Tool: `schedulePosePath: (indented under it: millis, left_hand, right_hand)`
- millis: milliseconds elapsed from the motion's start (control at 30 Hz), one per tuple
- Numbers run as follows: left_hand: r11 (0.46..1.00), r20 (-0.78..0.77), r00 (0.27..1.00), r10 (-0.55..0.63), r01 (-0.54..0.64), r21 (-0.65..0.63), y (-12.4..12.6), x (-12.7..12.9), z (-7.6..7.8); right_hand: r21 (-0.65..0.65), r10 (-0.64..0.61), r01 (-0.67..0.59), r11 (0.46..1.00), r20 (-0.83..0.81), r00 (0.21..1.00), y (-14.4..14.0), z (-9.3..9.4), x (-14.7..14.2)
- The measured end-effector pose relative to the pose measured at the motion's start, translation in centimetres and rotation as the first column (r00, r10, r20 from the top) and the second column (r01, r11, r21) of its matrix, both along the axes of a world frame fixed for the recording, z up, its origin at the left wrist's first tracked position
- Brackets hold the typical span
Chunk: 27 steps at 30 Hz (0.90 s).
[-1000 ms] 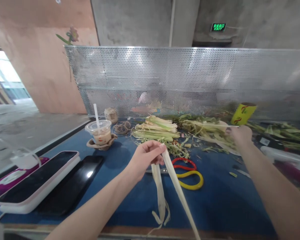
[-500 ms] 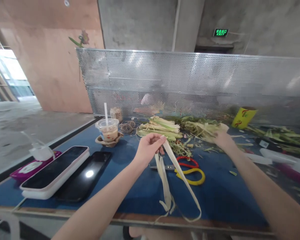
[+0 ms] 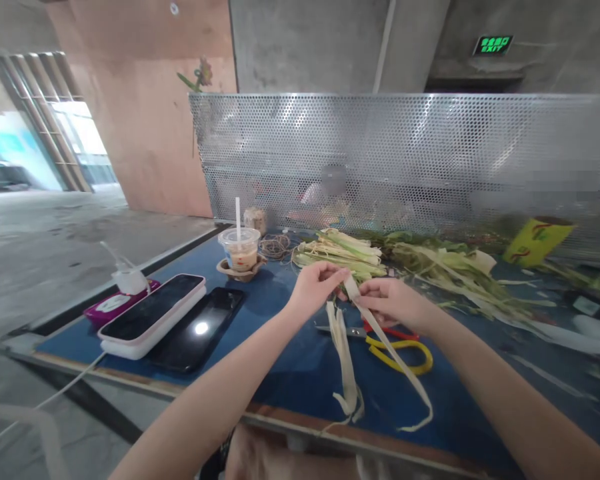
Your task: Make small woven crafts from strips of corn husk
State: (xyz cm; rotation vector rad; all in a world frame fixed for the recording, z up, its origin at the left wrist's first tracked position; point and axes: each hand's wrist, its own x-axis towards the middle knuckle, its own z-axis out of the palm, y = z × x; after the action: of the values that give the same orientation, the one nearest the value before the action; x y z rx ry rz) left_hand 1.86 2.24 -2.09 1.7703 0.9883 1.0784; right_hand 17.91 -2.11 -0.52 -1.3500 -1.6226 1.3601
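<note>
My left hand [image 3: 316, 287] pinches the upper end of a long pale husk strip [image 3: 380, 333], which looks like corn husk. My right hand [image 3: 396, 303] closes its fingertips on that strip just below. The strip's loose end trails down to the right over scissors with red and yellow handles [image 3: 427, 358]. A bundle of pale husk [image 3: 347, 363] hangs or lies beneath my left hand; whether that hand also grips it is hidden. Behind my hands are stacked pale green husks [image 3: 337, 252] and, to the right, a heap of loose leaves [image 3: 453, 270].
At the left stand a drink cup with a straw [image 3: 241, 253], a white-cased phone [image 3: 153, 310] and a black phone [image 3: 205, 333]. Coiled twine [image 3: 276, 247] sits behind the cup. A yellow tube [image 3: 539, 243] is at right. A perforated metal panel [image 3: 280, 143] borders the table's back.
My right hand has come back from the leaf heap to the strip beside my left hand, and now pinches it. The view has turned slightly left.
</note>
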Motion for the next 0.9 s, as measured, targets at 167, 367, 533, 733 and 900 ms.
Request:
schedulePosePath:
  millis: [167, 367, 533, 733, 900]
  left_hand:
    - [0.992, -0.370, 0.921, 0.121, -0.105, 0.065, 0.2, -0.9, -0.2]
    - [0.995, -0.628, 0.776, 0.065, -0.006, 0.095, 0.5, -0.4, -1.2]
    - [0.999, -0.700, 0.714, 0.027, 0.011, 0.050, 0.6, 0.3, -2.1]
    - [0.995, -0.614, 0.786, 0.075, -0.015, 0.102, 0.3, 0.3, -1.8]
    - [0.996, -0.495, 0.868, 0.040, 0.003, 0.087, -0.1, 0.0, -1.0]
  right_hand:
    - [-0.180, -0.059, 0.049, 0.982, -0.053, 0.997, 0.5, -2.0, 1.1]
    - [-0.331, -0.037, 0.019, 0.944, -0.047, 0.998, -0.1, -3.2, 0.7]
    - [-0.370, -0.034, 0.008, 0.929, -0.064, 0.997, -0.2, -3.6, 0.0]
    - [-0.330, -0.083, 0.044, 0.943, -0.104, 0.991, 0.0, -4.1, -0.4]
    - [-0.282, -0.109, 0.069, 0.957, -0.131, 0.985, -0.1, -4.0, -0.4]
